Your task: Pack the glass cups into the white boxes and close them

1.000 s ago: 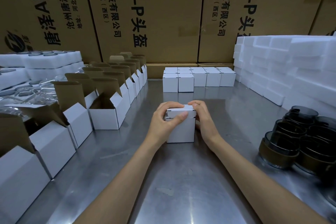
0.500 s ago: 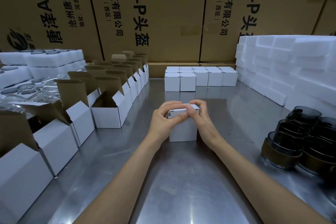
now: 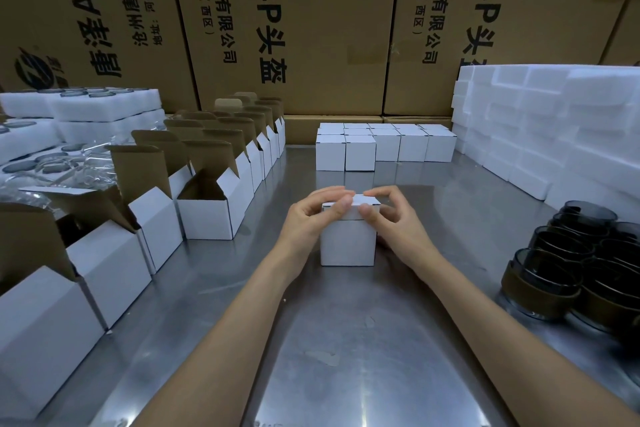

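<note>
Head view — two hands closing a white box at the middle of the table.

From the left: a row of open white boxes [image 3: 207, 215] with brown flaps up, then the left hand [image 3: 311, 218] and right hand [image 3: 394, 222] pinching the lid of the white box [image 3: 348, 243] on the steel table [image 3: 346, 357], thumbs on its front edge; closed white boxes [image 3: 384, 146] stand behind, and dark glass cups [image 3: 575, 267] cluster at the right — foam blocks [image 3: 554, 128] beyond.

Single head view, forward-down (wide-angle), seemingly near table [image 3: 346, 340]
</note>
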The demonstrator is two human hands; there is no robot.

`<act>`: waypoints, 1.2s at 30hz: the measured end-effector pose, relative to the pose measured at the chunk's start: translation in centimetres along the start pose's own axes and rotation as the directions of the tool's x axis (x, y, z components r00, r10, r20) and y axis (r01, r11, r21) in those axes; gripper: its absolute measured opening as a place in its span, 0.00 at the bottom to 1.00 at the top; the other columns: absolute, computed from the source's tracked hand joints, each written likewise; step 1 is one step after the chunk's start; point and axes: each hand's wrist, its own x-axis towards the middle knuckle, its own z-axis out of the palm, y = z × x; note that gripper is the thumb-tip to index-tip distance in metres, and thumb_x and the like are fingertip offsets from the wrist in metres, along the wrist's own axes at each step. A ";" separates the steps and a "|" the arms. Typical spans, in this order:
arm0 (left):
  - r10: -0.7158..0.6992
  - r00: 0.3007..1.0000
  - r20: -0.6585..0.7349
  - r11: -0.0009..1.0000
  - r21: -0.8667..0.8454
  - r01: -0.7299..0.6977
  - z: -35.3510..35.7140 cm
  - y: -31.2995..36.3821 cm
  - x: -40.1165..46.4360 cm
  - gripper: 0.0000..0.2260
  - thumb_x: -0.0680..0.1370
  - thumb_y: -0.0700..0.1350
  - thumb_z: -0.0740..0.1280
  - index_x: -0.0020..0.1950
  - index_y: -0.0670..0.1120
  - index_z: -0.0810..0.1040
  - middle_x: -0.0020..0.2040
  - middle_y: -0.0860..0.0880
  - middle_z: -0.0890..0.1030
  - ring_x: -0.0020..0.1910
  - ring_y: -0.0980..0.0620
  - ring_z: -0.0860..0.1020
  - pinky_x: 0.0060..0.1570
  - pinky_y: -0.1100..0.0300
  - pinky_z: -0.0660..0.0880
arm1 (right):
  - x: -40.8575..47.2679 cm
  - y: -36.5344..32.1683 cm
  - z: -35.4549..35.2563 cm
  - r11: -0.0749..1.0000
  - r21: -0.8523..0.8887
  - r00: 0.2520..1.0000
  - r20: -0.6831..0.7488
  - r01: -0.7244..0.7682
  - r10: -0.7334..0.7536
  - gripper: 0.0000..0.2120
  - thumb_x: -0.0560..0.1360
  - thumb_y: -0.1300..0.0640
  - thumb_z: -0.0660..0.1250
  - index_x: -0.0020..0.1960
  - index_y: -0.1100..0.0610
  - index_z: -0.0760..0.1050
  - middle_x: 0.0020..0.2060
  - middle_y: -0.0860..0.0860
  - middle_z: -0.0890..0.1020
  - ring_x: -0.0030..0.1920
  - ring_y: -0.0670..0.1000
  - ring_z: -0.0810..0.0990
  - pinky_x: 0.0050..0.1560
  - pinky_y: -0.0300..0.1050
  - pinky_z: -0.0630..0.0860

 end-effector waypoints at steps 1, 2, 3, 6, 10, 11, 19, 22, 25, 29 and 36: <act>-0.012 1.000 -0.011 1.000 -0.013 0.012 0.0 0.0 0.0 0.10 0.66 0.55 0.75 0.44 0.53 0.86 0.54 0.57 0.82 0.62 0.51 0.77 0.67 0.48 0.71 | 0.0 0.0 0.0 1.000 0.016 1.000 0.001 0.003 -0.003 0.21 0.64 0.43 0.71 0.52 0.51 0.72 0.39 0.46 0.84 0.39 0.41 0.83 0.36 0.32 0.74; -0.015 1.000 -0.018 1.000 -0.015 0.014 0.1 0.0 0.0 0.11 0.66 0.56 0.75 0.44 0.53 0.86 0.54 0.57 0.82 0.62 0.50 0.77 0.67 0.47 0.71 | 0.0 0.0 0.0 1.000 0.022 1.000 0.001 0.006 -0.006 0.22 0.64 0.43 0.71 0.52 0.52 0.72 0.39 0.47 0.84 0.39 0.41 0.83 0.36 0.32 0.74; -0.007 1.000 -0.019 1.000 -0.007 0.007 0.1 0.0 0.0 0.11 0.66 0.56 0.75 0.45 0.53 0.86 0.54 0.57 0.83 0.62 0.50 0.77 0.67 0.46 0.70 | 0.0 0.1 -0.1 1.000 0.016 1.000 0.001 0.007 -0.007 0.23 0.63 0.42 0.72 0.52 0.52 0.72 0.40 0.47 0.84 0.39 0.42 0.83 0.36 0.33 0.74; 0.034 0.999 -0.010 0.998 0.052 -0.034 0.0 0.1 -0.2 0.11 0.66 0.57 0.74 0.45 0.55 0.86 0.54 0.57 0.82 0.61 0.51 0.77 0.66 0.45 0.70 | 0.0 0.0 -0.1 0.999 -0.049 1.000 -0.001 -0.011 0.011 0.27 0.59 0.36 0.72 0.52 0.50 0.72 0.44 0.50 0.85 0.43 0.45 0.84 0.41 0.39 0.76; 0.075 0.997 -0.001 0.981 0.181 -0.073 -0.5 0.1 -0.1 0.09 0.66 0.54 0.74 0.46 0.56 0.85 0.54 0.56 0.82 0.57 0.59 0.78 0.63 0.55 0.74 | -0.1 -0.2 -0.5 0.974 -0.225 1.000 -0.013 -0.010 0.007 0.22 0.62 0.30 0.67 0.49 0.42 0.72 0.44 0.45 0.84 0.46 0.44 0.83 0.47 0.45 0.78; 0.061 0.998 0.017 0.979 0.192 -0.063 -0.7 0.1 -0.1 0.12 0.67 0.52 0.75 0.49 0.56 0.84 0.55 0.56 0.81 0.58 0.59 0.78 0.61 0.59 0.74 | -0.2 -0.4 -0.6 0.958 -0.287 1.000 -0.027 0.001 -0.009 0.22 0.64 0.27 0.65 0.49 0.41 0.72 0.44 0.42 0.84 0.47 0.41 0.82 0.49 0.43 0.77; -0.072 0.993 -0.090 0.926 0.364 0.100 0.9 -1.1 -1.2 0.47 0.66 0.50 0.79 0.77 0.53 0.54 0.71 0.57 0.65 0.67 0.62 0.68 0.58 0.72 0.68 | -0.2 -0.1 -0.1 0.834 -0.531 0.984 -0.001 0.149 -0.177 0.13 0.72 0.33 0.58 0.54 0.34 0.73 0.55 0.28 0.73 0.58 0.31 0.69 0.56 0.40 0.68; 0.024 0.962 -0.272 0.899 0.427 0.098 2.7 -1.6 -1.7 0.48 0.65 0.53 0.78 0.77 0.51 0.53 0.73 0.54 0.65 0.70 0.56 0.66 0.61 0.66 0.64 | 0.0 0.2 0.0 0.830 -0.541 0.985 -0.013 0.137 -0.171 0.13 0.76 0.39 0.60 0.58 0.37 0.76 0.59 0.37 0.73 0.57 0.31 0.66 0.56 0.38 0.63; 0.040 0.947 -0.317 0.870 0.478 0.124 3.7 -2.0 -1.9 0.47 0.66 0.55 0.76 0.77 0.50 0.51 0.71 0.50 0.68 0.68 0.51 0.69 0.54 0.66 0.65 | 0.1 0.1 0.4 0.831 -0.545 0.986 -0.041 0.111 -0.159 0.13 0.75 0.38 0.61 0.58 0.37 0.76 0.58 0.38 0.72 0.56 0.32 0.68 0.54 0.35 0.63; 0.028 0.935 -0.353 0.854 0.494 0.162 3.8 -2.1 -1.8 0.45 0.66 0.54 0.75 0.76 0.48 0.53 0.67 0.47 0.73 0.65 0.47 0.73 0.55 0.60 0.70 | 0.0 -0.3 0.6 0.829 -0.552 0.990 -0.039 0.094 -0.139 0.17 0.69 0.34 0.64 0.56 0.35 0.76 0.57 0.38 0.72 0.55 0.35 0.71 0.55 0.36 0.65; 0.040 0.933 -0.358 0.835 0.524 0.166 3.9 -2.0 -1.9 0.47 0.65 0.55 0.76 0.76 0.49 0.52 0.71 0.47 0.70 0.65 0.45 0.72 0.58 0.56 0.72 | 0.0 -0.6 1.1 0.845 -0.531 0.990 -0.078 0.062 -0.122 0.13 0.72 0.37 0.65 0.56 0.36 0.77 0.58 0.41 0.73 0.57 0.36 0.71 0.56 0.37 0.63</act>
